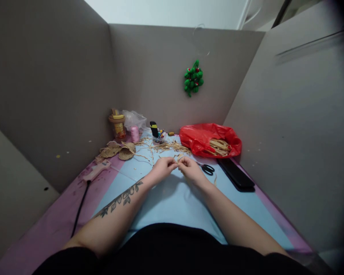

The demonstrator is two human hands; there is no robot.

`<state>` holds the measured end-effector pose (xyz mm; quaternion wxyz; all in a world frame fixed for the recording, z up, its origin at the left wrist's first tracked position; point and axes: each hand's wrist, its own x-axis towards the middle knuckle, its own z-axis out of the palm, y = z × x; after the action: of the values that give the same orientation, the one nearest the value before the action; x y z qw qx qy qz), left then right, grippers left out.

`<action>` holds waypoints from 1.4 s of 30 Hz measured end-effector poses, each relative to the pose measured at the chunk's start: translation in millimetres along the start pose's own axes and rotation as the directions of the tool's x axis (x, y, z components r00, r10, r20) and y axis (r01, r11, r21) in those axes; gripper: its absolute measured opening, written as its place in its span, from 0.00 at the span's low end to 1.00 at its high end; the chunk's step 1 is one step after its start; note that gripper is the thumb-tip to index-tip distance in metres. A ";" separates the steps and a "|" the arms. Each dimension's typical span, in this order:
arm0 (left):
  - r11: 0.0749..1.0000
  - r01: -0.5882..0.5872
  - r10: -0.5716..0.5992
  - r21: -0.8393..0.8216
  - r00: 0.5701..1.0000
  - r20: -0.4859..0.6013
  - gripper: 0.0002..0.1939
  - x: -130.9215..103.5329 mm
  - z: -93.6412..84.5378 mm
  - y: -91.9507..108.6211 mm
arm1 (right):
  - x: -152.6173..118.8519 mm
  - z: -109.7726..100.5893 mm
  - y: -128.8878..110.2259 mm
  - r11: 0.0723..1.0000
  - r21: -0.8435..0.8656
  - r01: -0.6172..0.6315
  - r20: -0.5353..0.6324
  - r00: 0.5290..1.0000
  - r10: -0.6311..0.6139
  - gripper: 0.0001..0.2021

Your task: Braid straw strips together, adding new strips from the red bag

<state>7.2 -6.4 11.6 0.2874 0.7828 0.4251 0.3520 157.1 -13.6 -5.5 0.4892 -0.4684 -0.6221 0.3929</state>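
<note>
My left hand (165, 168) and my right hand (190, 169) meet over the blue cloth (174, 206), fingertips pinched close together. A small piece of straw-coloured fibre (180, 156) shows at the fingertips of my right hand. What my left fingers pinch is too small to make out. Black-handled scissors (208, 169) lie just right of my right hand, their blades partly hidden. Behind both hands, dry straw strands (174, 146) are spread over the cloth.
A red plastic bag (195, 139) with straw sits back right, a black case (236, 175) before it. At left are a pink glue gun (97, 170), woven pieces (127, 151), pink thread (135, 134) and a lidded cup (118, 125). Grey partitions (160, 76) surround the table.
</note>
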 end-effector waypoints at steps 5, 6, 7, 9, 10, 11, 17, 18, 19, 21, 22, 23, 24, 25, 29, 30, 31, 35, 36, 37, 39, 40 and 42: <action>0.981 0.076 -0.061 -0.178 0.994 0.090 0.10 1.7 -1.5 1.5 | 0.1 -3.7 -1.2 0.996 0.081 -0.036 0.073 0.997 0.030 0.10; 0.975 0.083 -0.066 -0.206 0.994 0.092 0.10 1.5 -1.6 1.9 | -0.1 -3.7 -1.9 0.995 0.091 -0.039 0.070 0.997 0.033 0.10; 0.969 0.084 -0.064 -0.232 0.994 0.094 0.10 1.1 -1.5 2.3 | -0.5 -3.5 -2.6 0.994 0.104 -0.043 0.070 0.997 0.036 0.11; 0.956 0.084 -0.056 -0.280 0.993 0.108 0.10 0.4 -0.9 2.7 | -1.2 -2.8 -4.2 0.989 0.138 -0.052 0.074 0.996 0.042 0.11; 0.949 0.088 -0.053 -0.304 0.991 0.120 0.11 0.1 -0.5 2.6 | -1.6 -2.4 -5.1 0.987 0.154 -0.054 0.076 0.996 0.043 0.10; 0.941 0.094 -0.053 -0.326 0.990 0.131 0.12 -0.1 -0.1 2.5 | -2.1 -2.0 -6.0 0.984 0.167 -0.056 0.078 0.996 0.044 0.10; 0.911 0.126 -0.075 -0.394 0.987 0.143 0.14 0.1 1.1 2.1 | -4.5 -0.8 -12.3 0.974 0.219 -0.058 0.097 0.995 0.037 0.11; 0.910 0.128 -0.079 -0.395 0.987 0.139 0.14 0.5 0.8 2.1 | -4.3 -1.1 -12.8 0.973 0.222 -0.062 0.097 0.994 0.041 0.11; 0.911 0.128 -0.082 -0.392 0.988 0.131 0.14 1.0 0.3 2.3 | -3.9 -1.8 -13.0 0.973 0.219 -0.067 0.098 0.994 0.046 0.12; 0.924 0.115 -0.084 -0.365 0.991 0.101 0.13 2.1 -0.8 2.4 | -2.4 -4.2 -12.4 0.978 0.195 -0.075 0.099 0.994 0.056 0.12; 0.935 0.105 -0.081 -0.338 0.993 0.084 0.13 2.6 -1.3 2.3 | -1.6 -5.8 -11.8 0.982 0.173 -0.077 0.096 0.993 0.061 0.11; 0.951 0.091 -0.076 -0.296 0.995 0.062 0.12 2.9 -1.8 2.1 | -0.9 -7.6 -11.2 0.986 0.151 -0.077 0.092 0.994 0.064 0.11; 0.969 0.072 -0.067 -0.237 0.997 0.031 0.11 3.0 -2.2 1.8 | -0.5 -9.3 -10.8 0.988 0.136 -0.079 0.087 0.994 0.067 0.11; 0.986 0.053 -0.054 -0.160 0.999 -0.003 0.11 2.9 -2.3 1.3 | -0.3 -10.8 -10.6 0.988 0.129 -0.085 0.086 0.993 0.075 0.11; 0.993 0.009 0.006 0.117 0.992 -0.123 0.09 1.7 -0.6 -1.8 | -2.4 -10.8 -11.7 0.976 0.167 -0.137 0.107 0.987 0.120 0.11; 0.991 0.013 0.006 0.135 0.990 -0.142 0.09 1.6 0.1 -2.8 | -3.5 -9.1 -12.2 0.975 0.173 -0.141 0.100 0.987 0.125 0.12; 0.992 0.024 -0.005 0.125 0.988 -0.155 0.09 1.8 0.9 -4.0 | -4.7 -6.8 -12.5 0.977 0.169 -0.133 0.088 0.989 0.119 0.11; 0.984 0.126 -0.141 -0.129 0.984 -0.109 0.10 4.7 3.2 -8.9 | -10.8 5.7 -13.0 0.996 0.066 -0.056 0.029 0.998 0.055 0.09; 0.962 0.164 -0.185 -0.219 0.979 -0.081 0.10 5.5 3.5 -9.8 | -12.4 8.8 -13.0 0.999 0.035 -0.041 0.009 0.999 0.040 0.09; 0.932 0.199 -0.226 -0.304 0.973 -0.055 0.09 6.4 3.6 -10.4 | -13.8 11.6 -12.9 1.000 0.010 -0.027 -0.008 1.000 0.027 0.08; 0.863 0.254 -0.292 -0.438 0.956 -0.022 0.09 7.5 3.5 -10.5 | -16.1 15.7 -12.3 1.000 -0.026 0.007 -0.023 1.000 -0.008 0.09; 0.832 0.269 -0.314 -0.486 0.949 -0.012 0.09 7.8 3.3 -9.9 | -16.9 16.9 -11.9 0.999 -0.041 0.031 -0.023 0.999 -0.032 0.09; 0.786 0.287 -0.341 -0.548 0.940 0.003 0.09 7.6 2.7 -7.7 | -17.7 17.3 -10.9 0.992 -0.084 0.094 -0.010 0.995 -0.095 0.10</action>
<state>8.7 3.5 6.6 0.5300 0.5702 0.4459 0.4417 139.5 -34.0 -3.1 0.4914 -0.4611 -0.6561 0.3399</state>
